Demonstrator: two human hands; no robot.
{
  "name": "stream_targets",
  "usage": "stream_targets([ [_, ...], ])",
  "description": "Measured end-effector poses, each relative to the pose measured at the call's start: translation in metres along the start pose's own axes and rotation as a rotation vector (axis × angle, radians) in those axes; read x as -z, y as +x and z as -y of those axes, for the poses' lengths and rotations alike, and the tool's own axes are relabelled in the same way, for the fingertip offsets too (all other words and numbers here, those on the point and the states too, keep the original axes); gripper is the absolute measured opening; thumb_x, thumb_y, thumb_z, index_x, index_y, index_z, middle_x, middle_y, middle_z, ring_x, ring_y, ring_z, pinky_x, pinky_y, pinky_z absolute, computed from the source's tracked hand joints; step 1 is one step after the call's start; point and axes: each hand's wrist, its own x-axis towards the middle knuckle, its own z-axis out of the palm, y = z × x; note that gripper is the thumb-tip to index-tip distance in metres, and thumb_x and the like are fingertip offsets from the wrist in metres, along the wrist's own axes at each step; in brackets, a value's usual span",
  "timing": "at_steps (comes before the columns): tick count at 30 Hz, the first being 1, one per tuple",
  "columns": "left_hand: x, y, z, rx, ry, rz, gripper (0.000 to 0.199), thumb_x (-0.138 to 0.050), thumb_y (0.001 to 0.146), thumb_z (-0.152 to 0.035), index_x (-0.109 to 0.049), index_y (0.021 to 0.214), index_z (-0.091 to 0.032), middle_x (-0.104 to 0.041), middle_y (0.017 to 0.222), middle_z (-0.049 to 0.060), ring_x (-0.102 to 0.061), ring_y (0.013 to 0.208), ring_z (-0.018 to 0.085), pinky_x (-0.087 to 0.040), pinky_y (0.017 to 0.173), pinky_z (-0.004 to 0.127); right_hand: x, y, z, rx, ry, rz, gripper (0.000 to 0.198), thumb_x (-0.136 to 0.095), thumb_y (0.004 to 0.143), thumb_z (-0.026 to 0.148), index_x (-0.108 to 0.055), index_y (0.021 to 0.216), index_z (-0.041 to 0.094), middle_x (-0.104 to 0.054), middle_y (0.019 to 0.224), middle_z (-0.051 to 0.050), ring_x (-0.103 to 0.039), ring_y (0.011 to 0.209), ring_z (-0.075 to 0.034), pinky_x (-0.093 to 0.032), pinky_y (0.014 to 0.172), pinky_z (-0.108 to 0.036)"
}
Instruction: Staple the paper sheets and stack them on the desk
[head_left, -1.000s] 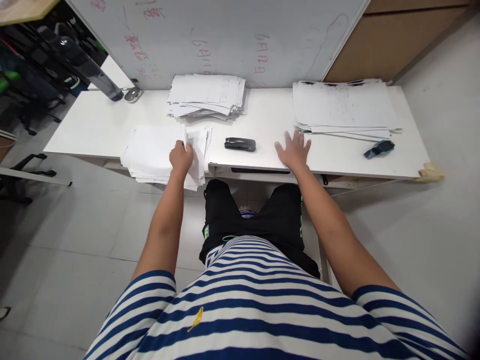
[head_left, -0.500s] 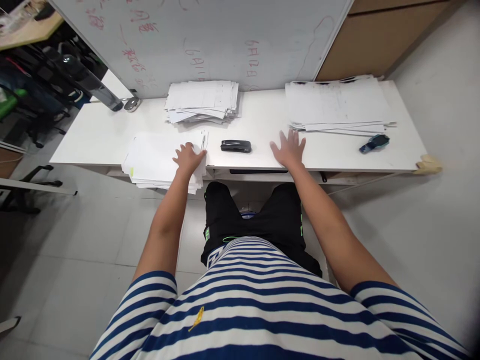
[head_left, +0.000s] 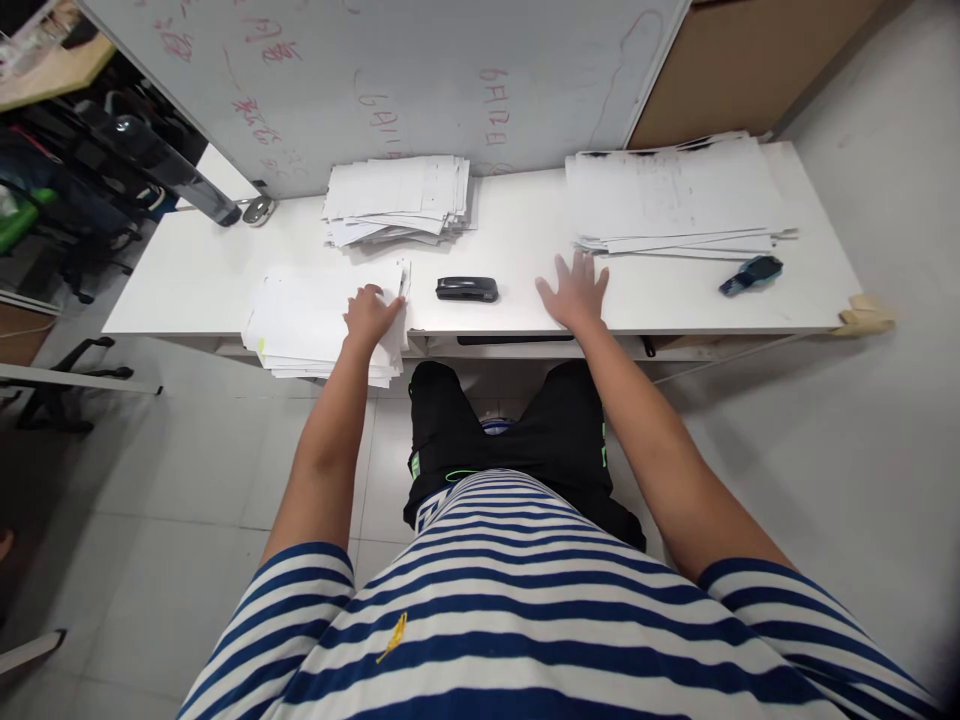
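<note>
My left hand [head_left: 369,316] rests on a loose stack of white paper sheets [head_left: 292,310] at the front edge of the desk. Its fingers are bent a little but apart, and the thumb reaches to the stack's right edge, near a thin dark pen-like thing [head_left: 403,280]. Flat on the white desktop lies my right hand [head_left: 577,295], fingers spread, with nothing in it. Between the two hands sits a black stapler [head_left: 466,289]. The right fingertips are just short of a wide paper stack [head_left: 675,195].
Another paper pile [head_left: 397,195] lies at the back by a whiteboard [head_left: 420,90] with red writing. A dark blue object [head_left: 751,275] is on the right of the desk [head_left: 187,290]. A bottle [head_left: 172,165] and a round metallic item [head_left: 259,210] are at the left end.
The view has shifted slightly. The fingers of my left hand have drawn in a little on the paper stack. My right hand stays flat in place.
</note>
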Motion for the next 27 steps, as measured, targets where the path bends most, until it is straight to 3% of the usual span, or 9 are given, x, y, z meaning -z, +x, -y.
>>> stream_targets([
  [8,0.008,-0.002,0.004,-0.02,-0.073,-0.015,0.045,-0.055,0.092,-0.052,-0.059,0.126,-0.022,-0.069,0.126,0.015,-0.062,0.119,0.033,-0.049,0.094,0.042,0.0,0.001,-0.001,0.01,-0.004,0.002,0.082,-0.019,0.099,0.069,-0.024,0.167,0.023,-0.013,0.175,-0.013,-0.006,0.161,-0.041,-0.002,0.123,-0.073],
  [16,0.01,-0.009,0.002,-0.001,0.042,-0.161,0.028,-0.042,0.097,-0.034,-0.065,0.106,-0.021,-0.072,0.107,0.016,-0.066,0.107,0.036,-0.048,0.09,0.046,0.003,0.0,0.001,-0.009,-0.097,0.047,0.082,-0.018,0.1,0.066,-0.02,0.168,0.02,-0.009,0.176,-0.013,-0.005,0.161,-0.04,-0.006,0.124,-0.072],
  [22,0.006,-0.009,-0.004,-0.045,0.09,-0.12,0.032,-0.05,0.095,-0.043,-0.065,0.112,-0.021,-0.071,0.12,0.015,-0.064,0.112,0.034,-0.05,0.094,0.045,-0.001,0.001,-0.002,0.008,0.0,-0.004,0.082,-0.022,0.099,0.068,-0.026,0.166,0.021,-0.014,0.175,-0.013,-0.006,0.161,-0.041,-0.003,0.123,-0.073],
  [27,0.003,-0.005,-0.014,-0.011,0.111,-0.091,0.043,-0.052,0.094,-0.051,-0.065,0.121,-0.019,-0.066,0.129,0.02,-0.063,0.118,0.039,-0.049,0.096,0.049,-0.002,0.002,-0.003,0.01,0.003,-0.001,0.083,-0.021,0.098,0.069,-0.027,0.166,0.022,-0.014,0.175,-0.013,-0.006,0.161,-0.041,-0.003,0.123,-0.074],
])
